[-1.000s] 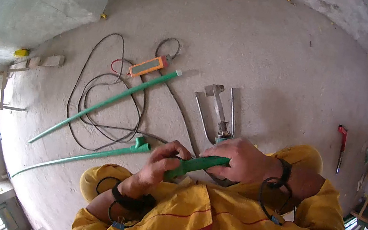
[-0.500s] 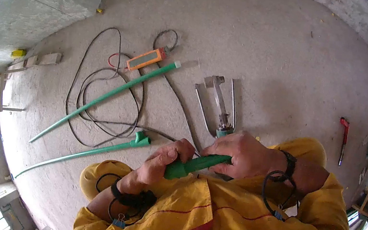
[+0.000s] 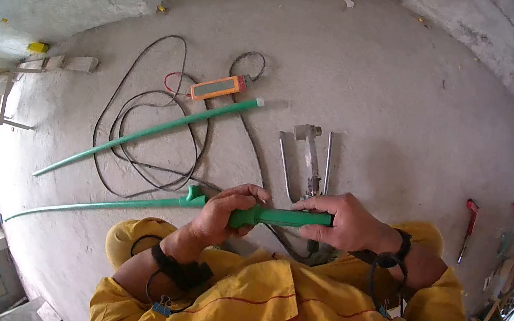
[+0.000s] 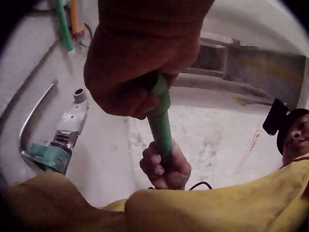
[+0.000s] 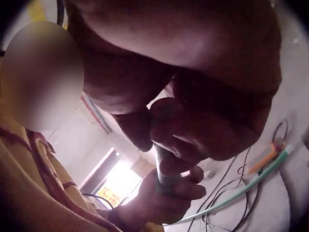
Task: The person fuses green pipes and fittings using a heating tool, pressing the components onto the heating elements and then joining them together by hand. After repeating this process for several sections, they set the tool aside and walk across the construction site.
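Observation:
A short green plastic pipe (image 3: 295,218) with a thicker green fitting (image 3: 243,218) at one end lies across in front of the yellow jacket. My left hand (image 3: 221,214) grips the fitting, fingers wrapped around it. At the other end, my right hand (image 3: 355,226) holds the pipe between thumb and fingers. In the left wrist view, the pipe (image 4: 160,128) runs from fitting to right hand. Dark fingers cover most of it in the right wrist view. Just beyond the hands, a pipe heating tool (image 3: 312,163) with a grey metal plate lies between two metal stand legs.
A long green pipe (image 3: 152,136) lies over coiled black cable (image 3: 102,111), beside an orange device (image 3: 217,88). Closer in is another long green pipe (image 3: 100,206) with a tee-like fitting (image 3: 195,196). A red-handled tool (image 3: 468,226) lies far right on the concrete floor.
The green pipe has turned from slanting to nearly level in the head view, and more of it shows between the hands. Both hands keep hold of it. The head view has shifted slightly.

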{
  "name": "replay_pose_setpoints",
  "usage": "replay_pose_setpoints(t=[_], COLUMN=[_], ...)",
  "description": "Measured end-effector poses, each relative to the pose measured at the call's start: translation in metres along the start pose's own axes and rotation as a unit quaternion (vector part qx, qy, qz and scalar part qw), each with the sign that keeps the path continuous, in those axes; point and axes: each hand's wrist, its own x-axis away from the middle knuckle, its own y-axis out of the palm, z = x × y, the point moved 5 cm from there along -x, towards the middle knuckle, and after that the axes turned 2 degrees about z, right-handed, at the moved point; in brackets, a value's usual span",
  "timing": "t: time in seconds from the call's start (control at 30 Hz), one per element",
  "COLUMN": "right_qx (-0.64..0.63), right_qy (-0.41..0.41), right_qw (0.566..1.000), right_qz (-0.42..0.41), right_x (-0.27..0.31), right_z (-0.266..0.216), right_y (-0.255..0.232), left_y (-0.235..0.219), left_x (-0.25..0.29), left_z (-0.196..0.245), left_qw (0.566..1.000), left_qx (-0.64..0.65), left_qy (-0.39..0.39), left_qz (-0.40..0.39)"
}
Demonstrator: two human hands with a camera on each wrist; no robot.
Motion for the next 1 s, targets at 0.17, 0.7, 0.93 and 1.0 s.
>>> replay_pose_setpoints(t=[0.17, 0.7, 0.93, 1.0], right_qx=[0.011, -0.009, 0.03, 0.032], right_qy=[-0.009, 0.085, 0.053, 0.049], right_qw=[1.0, 0.996, 0.998, 0.998], right_qz=[0.004, 0.024, 0.005, 0.007], right_x=[-0.001, -0.003, -0.004, -0.002], right_z=[0.008, 0.027, 0.013, 0.013], right_y=[0.004, 0.002, 0.003, 0.006], left_y=[-0.002, 0.005, 0.004, 0.003], left_x=[-0.003, 0.002, 0.001, 0.002], left_z=[-0.006, 0.027, 0.026, 0.027], left_qw=[0.999, 0.85, 0.809, 0.802], left_qx=[0.034, -0.437, -0.47, -0.457], left_qy=[-0.031, 0.264, 0.33, 0.363], left_qz=[-0.001, 0.13, 0.126, 0.124])
